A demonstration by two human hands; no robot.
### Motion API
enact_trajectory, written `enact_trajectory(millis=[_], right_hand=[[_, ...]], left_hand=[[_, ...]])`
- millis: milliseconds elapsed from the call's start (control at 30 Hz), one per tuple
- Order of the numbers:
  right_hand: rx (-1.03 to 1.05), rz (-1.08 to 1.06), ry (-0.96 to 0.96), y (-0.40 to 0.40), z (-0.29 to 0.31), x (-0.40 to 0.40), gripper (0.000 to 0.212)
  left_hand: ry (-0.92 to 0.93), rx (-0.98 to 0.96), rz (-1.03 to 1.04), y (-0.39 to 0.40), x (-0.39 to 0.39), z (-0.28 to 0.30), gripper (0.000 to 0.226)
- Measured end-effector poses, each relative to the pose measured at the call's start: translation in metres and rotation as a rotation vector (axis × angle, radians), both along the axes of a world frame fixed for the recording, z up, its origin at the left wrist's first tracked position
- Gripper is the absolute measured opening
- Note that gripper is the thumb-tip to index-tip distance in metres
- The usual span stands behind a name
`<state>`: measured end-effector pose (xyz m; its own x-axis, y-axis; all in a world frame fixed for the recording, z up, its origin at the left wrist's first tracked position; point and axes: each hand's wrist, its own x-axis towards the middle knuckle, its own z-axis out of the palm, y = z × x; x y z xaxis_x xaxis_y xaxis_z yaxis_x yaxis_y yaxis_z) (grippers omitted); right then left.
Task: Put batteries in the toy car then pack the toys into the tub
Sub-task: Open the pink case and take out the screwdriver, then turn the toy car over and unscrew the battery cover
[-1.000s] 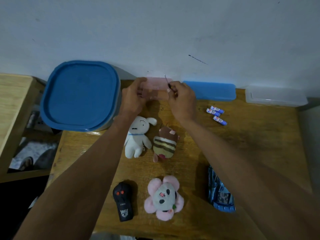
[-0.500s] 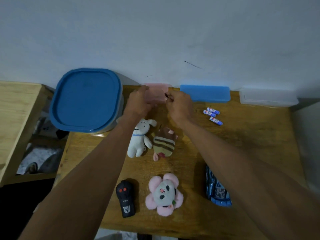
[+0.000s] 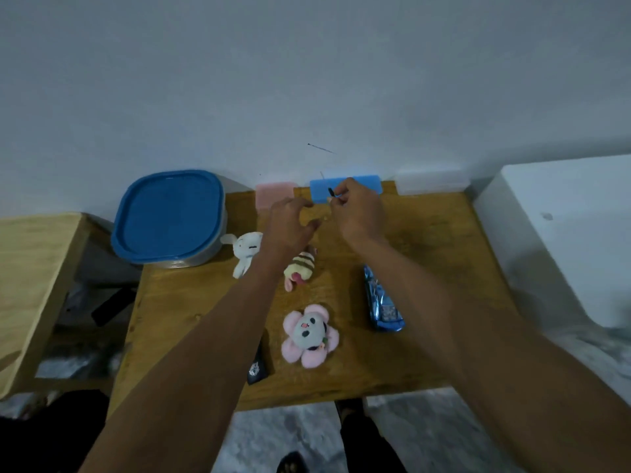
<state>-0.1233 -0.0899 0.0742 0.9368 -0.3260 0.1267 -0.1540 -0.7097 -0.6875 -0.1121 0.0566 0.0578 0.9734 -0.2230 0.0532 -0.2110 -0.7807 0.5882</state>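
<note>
Blue car [image 3: 381, 298] lies untouched near the worktop's right edge while the right hand [image 3: 356, 213] pinches a thin tool [image 3: 330, 191] by the far edge, left hand [image 3: 290, 221] loosely curled and empty, so opening its battery cover looks next.

Blue toy car [image 3: 381, 299] on table's right, lidded blue tub [image 3: 169, 216] far left, plush toys [image 3: 309, 333] between

blue tub lid [image 3: 167, 213], pink flower plush [image 3: 310, 334]
</note>
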Motion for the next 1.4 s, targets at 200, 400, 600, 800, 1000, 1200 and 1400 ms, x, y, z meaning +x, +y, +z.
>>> enact_trajectory(millis=[200,400,600,800,1000,1200,1400], right_hand=[[0.058,-0.143,-0.011,-0.036,0.011,-0.08,0.006],[0.101,-0.262,0.012,-0.08,0.001,-0.148,0.004],[0.094,-0.313,0.078,-0.112,-0.023,-0.163,0.005],[0.131,-0.297,0.122,-0.135,-0.045,-0.151,0.006],[0.129,-0.261,0.15,-0.153,-0.055,-0.128,0.002],[0.149,-0.246,0.138,-0.16,-0.052,-0.118,0.005],[0.161,-0.215,0.098,-0.156,-0.039,-0.121,0.005]], left_hand=[[0.031,0.0,-0.137,-0.036,-0.063,0.007,0.04],[0.151,0.012,-0.268,-0.081,-0.107,-0.008,0.033],[0.286,0.057,-0.209,-0.113,-0.113,-0.058,0.047],[0.339,0.122,-0.166,-0.135,-0.121,-0.084,0.084],[0.348,0.281,-0.146,-0.149,-0.112,-0.1,0.092],[0.373,0.26,-0.083,-0.155,-0.115,-0.09,0.083],[0.401,-0.19,0.07,-0.148,-0.118,-0.076,0.059]])
